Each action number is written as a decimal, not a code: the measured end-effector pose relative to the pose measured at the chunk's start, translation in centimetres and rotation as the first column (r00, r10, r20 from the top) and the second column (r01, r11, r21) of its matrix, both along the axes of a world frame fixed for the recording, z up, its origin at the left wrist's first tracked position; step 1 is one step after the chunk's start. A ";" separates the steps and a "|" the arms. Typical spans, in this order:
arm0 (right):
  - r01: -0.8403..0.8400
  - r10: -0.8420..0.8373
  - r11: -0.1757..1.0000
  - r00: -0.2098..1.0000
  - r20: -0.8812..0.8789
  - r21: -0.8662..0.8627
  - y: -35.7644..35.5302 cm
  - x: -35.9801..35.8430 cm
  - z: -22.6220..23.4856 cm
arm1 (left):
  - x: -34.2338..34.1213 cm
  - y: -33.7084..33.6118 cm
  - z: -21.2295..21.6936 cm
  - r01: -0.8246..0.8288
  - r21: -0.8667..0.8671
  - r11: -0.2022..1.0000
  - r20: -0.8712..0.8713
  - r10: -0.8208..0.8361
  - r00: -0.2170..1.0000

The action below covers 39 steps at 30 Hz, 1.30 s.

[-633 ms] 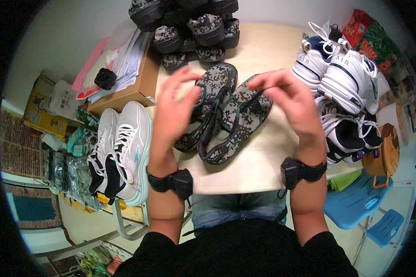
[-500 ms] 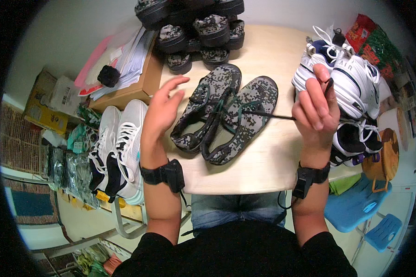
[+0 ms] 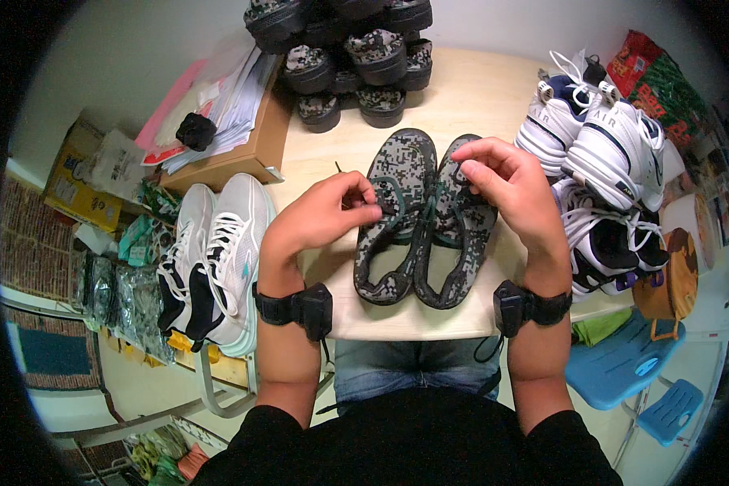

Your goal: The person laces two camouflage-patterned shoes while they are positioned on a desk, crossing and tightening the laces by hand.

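A pair of grey-and-black digital-camouflage shoes lies side by side on the table, toes pointing away from me: the left shoe (image 3: 402, 174) and the right shoe (image 3: 471, 235). Their inner sides touch. My left hand (image 3: 324, 212) is closed in a pinch beside the left shoe's lacing, and a dark shoelace end (image 3: 338, 167) pokes up above it. Over the front of the right shoe, my right hand (image 3: 514, 190) has thumb and forefinger pinched together on a dark bit of lace, mostly hidden by the fingers.
More camouflage shoes (image 3: 377, 61) are stacked at the back. White sneakers (image 3: 231, 243) stand at the left, and a pile of white sneakers (image 3: 611, 150) at the right. Behind left, papers lie on a cardboard box (image 3: 255, 150). A blue chair (image 3: 628, 364) is at the right.
The camouflage shoes have shifted right and straightened, now parallel. My right hand has come down and left from its raised lace; my left hand has moved right and closed beside the shoe.
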State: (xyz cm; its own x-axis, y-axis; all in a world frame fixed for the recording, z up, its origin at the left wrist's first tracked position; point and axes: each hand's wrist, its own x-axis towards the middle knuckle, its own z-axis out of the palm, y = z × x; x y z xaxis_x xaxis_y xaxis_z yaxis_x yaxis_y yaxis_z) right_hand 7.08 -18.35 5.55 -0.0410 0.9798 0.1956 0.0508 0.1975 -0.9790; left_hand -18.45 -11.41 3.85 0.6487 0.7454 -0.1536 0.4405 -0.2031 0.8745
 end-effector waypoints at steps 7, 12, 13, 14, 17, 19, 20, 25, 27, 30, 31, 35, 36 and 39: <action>-0.014 0.014 1.000 0.987 0.158 -0.003 -0.3 -0.3 0.2 | -0.4 -0.1 0.7 0.048 0.230 0.972 -0.011 -0.047 0.999; 0.067 -0.068 0.997 0.996 -0.049 -0.029 -0.4 0.3 0.6 | -1.3 -0.4 2.3 -0.084 -0.307 0.948 0.576 0.256 0.776; 0.050 -0.052 0.999 0.985 -0.166 -0.012 -0.3 0.8 0.2 | -1.6 -0.1 2.1 0.042 -0.313 0.949 0.718 0.207 0.665; 0.036 -0.033 0.999 0.959 -0.281 0.007 -0.2 1.1 0.0 | -1.6 -0.1 1.8 0.190 -0.299 0.935 0.862 0.179 0.473; 0.049 -0.046 0.999 0.959 -0.279 0.005 0.0 0.4 0.0 | -1.4 -0.1 2.0 0.362 -0.280 0.889 0.947 0.193 0.258; 0.018 -0.018 1.000 0.968 -0.249 -0.006 0.1 0.2 -0.1 | -1.1 -0.3 1.9 0.038 -0.231 0.972 0.849 0.182 0.496; 0.016 -0.017 1.000 0.968 -0.250 -0.005 0.1 0.1 0.0 | -1.2 0.0 1.6 -0.023 -0.177 0.984 0.758 0.151 0.634; 0.022 -0.032 0.998 0.982 -0.184 -0.054 -0.1 -0.1 0.1 | 0.3 -0.1 1.2 -0.142 0.074 0.987 0.117 0.133 0.984; 0.029 -0.037 0.998 0.982 -0.185 -0.047 -0.1 0.0 0.0 | 0.7 -0.5 1.2 -0.135 0.088 0.987 0.135 0.122 0.983; 0.031 -0.038 0.999 0.983 -0.181 -0.041 0.1 0.1 -0.1 | 1.2 -0.9 1.6 -0.051 0.016 0.999 0.036 0.050 0.998; 0.026 -0.033 0.999 0.984 -0.174 -0.042 0.1 0.0 -0.1 | 1.6 -1.0 1.2 0.003 0.195 0.981 0.035 -0.010 0.999; 0.008 -0.013 0.999 0.992 -0.127 -0.045 -0.2 0.0 0.2 | 2.5 -1.1 0.9 0.077 0.331 0.940 0.041 -0.095 0.995; -0.014 0.013 1.000 0.999 -0.031 -0.014 -0.2 0.0 0.2 | 2.6 -1.2 0.9 0.067 0.365 0.929 0.083 -0.104 0.991; -0.121 0.109 0.990 0.983 0.150 0.072 -0.1 -0.3 -0.2 | 2.8 -1.7 1.0 -0.023 0.143 0.989 0.243 -0.012 0.970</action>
State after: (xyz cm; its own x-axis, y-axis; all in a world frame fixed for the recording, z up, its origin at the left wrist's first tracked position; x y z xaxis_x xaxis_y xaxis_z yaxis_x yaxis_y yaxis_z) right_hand 6.80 -18.42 5.38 -0.1860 0.9483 0.2571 0.1634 0.2879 -0.9436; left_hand -15.62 -13.09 4.88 0.6492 0.7516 0.1169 0.2203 -0.3329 0.9169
